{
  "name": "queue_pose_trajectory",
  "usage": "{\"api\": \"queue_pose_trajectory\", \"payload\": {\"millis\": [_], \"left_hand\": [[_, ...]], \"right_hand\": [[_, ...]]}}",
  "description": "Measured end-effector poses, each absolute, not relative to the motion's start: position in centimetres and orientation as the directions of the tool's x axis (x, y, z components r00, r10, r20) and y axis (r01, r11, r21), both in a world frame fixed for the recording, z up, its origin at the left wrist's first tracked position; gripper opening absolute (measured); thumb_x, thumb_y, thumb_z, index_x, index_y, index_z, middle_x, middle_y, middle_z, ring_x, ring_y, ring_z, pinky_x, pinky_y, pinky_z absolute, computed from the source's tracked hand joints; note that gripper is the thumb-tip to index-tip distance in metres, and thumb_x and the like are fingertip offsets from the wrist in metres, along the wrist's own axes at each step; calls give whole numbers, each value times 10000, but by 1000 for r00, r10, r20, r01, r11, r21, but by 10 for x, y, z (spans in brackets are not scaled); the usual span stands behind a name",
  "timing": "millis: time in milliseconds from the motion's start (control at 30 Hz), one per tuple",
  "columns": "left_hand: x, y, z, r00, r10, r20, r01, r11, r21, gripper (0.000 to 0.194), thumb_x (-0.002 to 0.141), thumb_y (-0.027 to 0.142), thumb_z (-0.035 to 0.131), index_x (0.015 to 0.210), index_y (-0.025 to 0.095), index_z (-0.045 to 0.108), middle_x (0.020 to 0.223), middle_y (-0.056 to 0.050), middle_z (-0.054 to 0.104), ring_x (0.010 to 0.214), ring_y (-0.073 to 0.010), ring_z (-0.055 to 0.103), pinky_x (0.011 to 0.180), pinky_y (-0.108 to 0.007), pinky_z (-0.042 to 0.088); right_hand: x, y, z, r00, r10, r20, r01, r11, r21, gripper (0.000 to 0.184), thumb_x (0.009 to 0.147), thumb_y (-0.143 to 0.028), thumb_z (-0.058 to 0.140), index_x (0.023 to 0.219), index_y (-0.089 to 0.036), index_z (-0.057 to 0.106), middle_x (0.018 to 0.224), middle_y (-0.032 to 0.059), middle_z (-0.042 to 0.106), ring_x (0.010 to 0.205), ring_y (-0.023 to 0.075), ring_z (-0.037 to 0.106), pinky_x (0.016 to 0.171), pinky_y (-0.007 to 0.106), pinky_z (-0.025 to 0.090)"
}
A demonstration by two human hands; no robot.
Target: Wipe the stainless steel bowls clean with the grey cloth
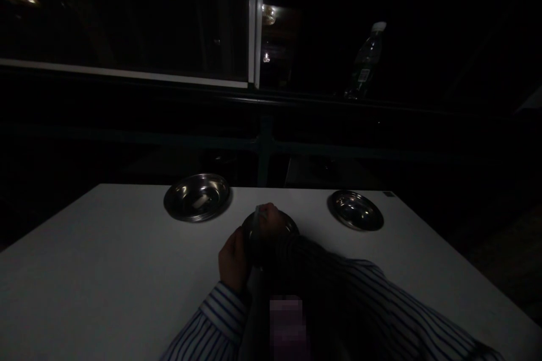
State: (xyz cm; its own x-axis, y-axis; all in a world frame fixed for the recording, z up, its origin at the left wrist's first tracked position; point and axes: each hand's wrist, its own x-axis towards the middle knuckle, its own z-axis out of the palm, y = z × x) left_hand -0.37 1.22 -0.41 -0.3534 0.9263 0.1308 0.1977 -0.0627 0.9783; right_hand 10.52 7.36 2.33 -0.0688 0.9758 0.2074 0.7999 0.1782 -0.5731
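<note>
1. The middle steel bowl (258,234), a dark, shallow dish, is the landmark here. It sits at the near edge of the white table (105,248), directly in front of the person, and both hands are at it.
2. The left hand (232,261) wraps the near left side of the middle steel bowl, apparently to steady it. The dim light does not show whether the bowl rests flat or is slightly raised.
3. The right hand (268,221) is at the far rim of the middle steel bowl, with a thin pale strip (257,215) upright beside its fingers, seemingly pinched there. The two hands are apart, with the bowl between them.
4. A dark mass, possibly hair, hangs just right of the middle steel bowl and hides part of it and of the right forearm. Blue-and-white striped sleeves (222,313) cover both arms.
5. Left of the middle steel bowl is a second steel bowl (197,197), holding a pale piece (201,201). To the right is a third steel bowl (355,210), with nothing clearly visible inside.
6. Far beyond the middle steel bowl, past a dark railing (265,146), a plastic water bottle (366,62) with a white cap stands near a pale window frame (254,22).
</note>
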Motion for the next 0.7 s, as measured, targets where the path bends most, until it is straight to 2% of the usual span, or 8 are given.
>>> {"api": "queue_pose_trajectory", "payload": {"millis": [67,133,233,367,433,567,700], "left_hand": [[-3,12,-5,-367,922,121,176,-59,983,412,792,398,420,999,125,649,1006,-120,681,931,-237,616,794,-330,468],[-3,12,-5,-366,924,110,167,-51,985,428,791,413,422,1005,116,644,1004,-127,679,922,-238,617,769,-322,473],[-4,12,-2,-365,925,103,182,-38,983,431,798,439,405,943,123,660,907,-114,702,837,-226,633,708,-308,480],[-6,10,4,-387,917,95,256,8,967,438,821,423,351,845,126,673,804,-105,707,739,-213,637,649,-295,471],[-7,9,5,-372,922,102,270,2,963,435,823,417,345,860,133,672,818,-101,707,744,-209,634,640,-286,468],[-6,8,3,-391,915,102,234,-8,972,420,803,427,390,918,128,662,890,-105,705,823,-217,630,674,-281,472],[-7,10,1,-388,916,103,241,-7,970,402,799,404,397,919,129,664,922,-111,701,858,-220,628,727,-289,467]], "right_hand": [[106,79,27,-54,979,194,813,156,-560,238,864,-240,479,1073,-134,521,1079,78,539,947,180,541,809,374,455],[104,79,31,-116,975,187,819,201,-537,227,850,-161,457,1059,-127,539,1074,92,537,949,169,537,835,337,435],[95,68,36,-308,934,181,794,357,-492,246,828,-113,432,1024,-150,575,1055,81,547,934,137,534,859,264,406],[88,58,43,-527,838,140,736,533,-417,195,825,-148,455,955,-174,597,980,33,583,948,117,506,867,214,380],[91,61,46,-552,826,113,747,551,-372,169,812,-167,471,928,-163,594,942,43,586,949,139,496,846,235,392],[97,72,50,-489,869,73,829,489,-270,215,798,-150,442,977,-116,557,985,112,546,894,186,502,781,321,420],[94,71,53,-591,806,1,788,578,-209,139,749,-167,532,876,-160,589,925,62,574,905,174,502,871,301,383]]}}
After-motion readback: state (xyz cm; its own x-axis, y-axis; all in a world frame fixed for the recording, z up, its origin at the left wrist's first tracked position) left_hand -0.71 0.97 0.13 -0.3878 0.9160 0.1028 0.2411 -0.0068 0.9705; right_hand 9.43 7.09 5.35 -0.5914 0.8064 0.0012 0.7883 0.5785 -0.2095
